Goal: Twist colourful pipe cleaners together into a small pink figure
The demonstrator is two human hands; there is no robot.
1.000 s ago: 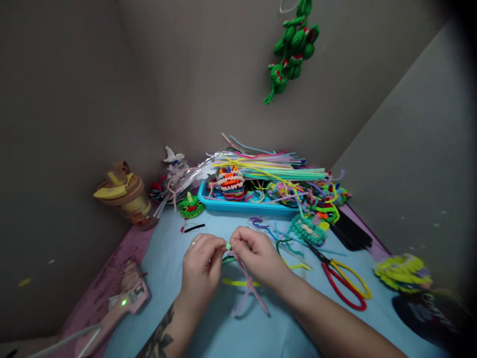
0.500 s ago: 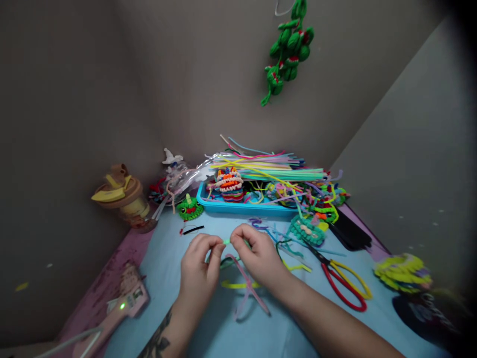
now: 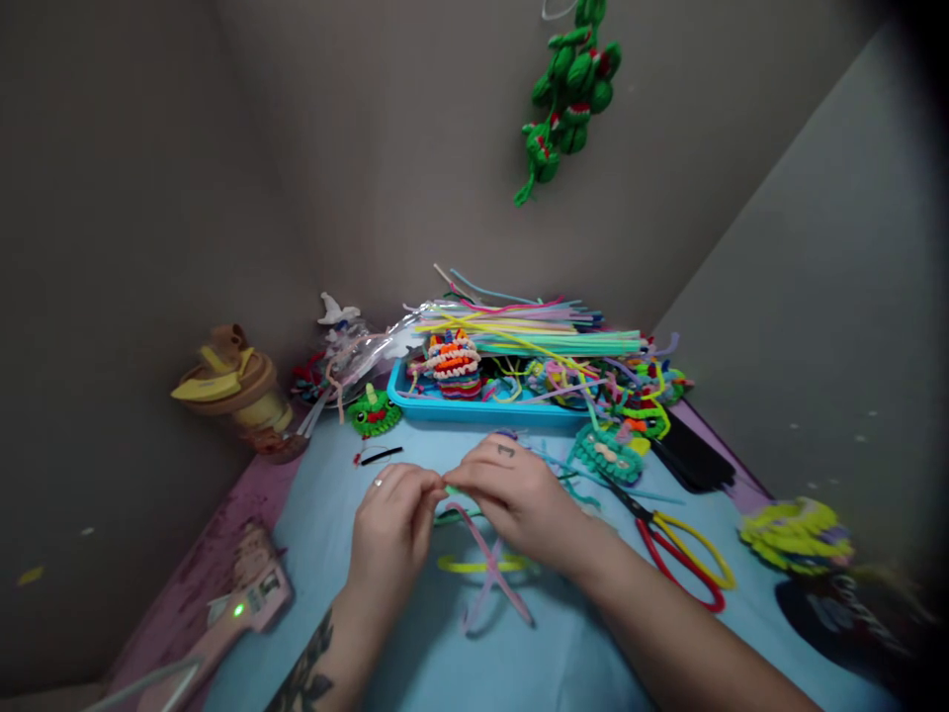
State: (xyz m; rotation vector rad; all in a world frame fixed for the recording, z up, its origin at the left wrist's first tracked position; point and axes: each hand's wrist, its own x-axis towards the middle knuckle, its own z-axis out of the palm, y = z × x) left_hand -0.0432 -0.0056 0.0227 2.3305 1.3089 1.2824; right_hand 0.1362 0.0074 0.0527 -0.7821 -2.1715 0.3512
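Observation:
My left hand (image 3: 390, 532) and my right hand (image 3: 511, 494) meet over the blue table (image 3: 415, 653), fingertips pinched together on a small light-green pipe cleaner piece (image 3: 451, 490). Below them pink pipe cleaners (image 3: 493, 574) cross in an X and trail toward me, their upper ends rising into the pinch. A yellow loop (image 3: 474, 566) lies flat under the pink strands. Both hands are closed in a pinch.
A blue tray (image 3: 481, 410) heaped with coloured pipe cleaners stands at the back. Red and yellow scissors (image 3: 682, 559) lie to the right, a pink glue gun (image 3: 237, 608) at the left, a brown jar (image 3: 237, 391) far left. Green craft figures (image 3: 567, 89) hang on the wall.
My right hand has rolled over so its back faces up, and the pinch point has dropped slightly. The view has shifted a little.

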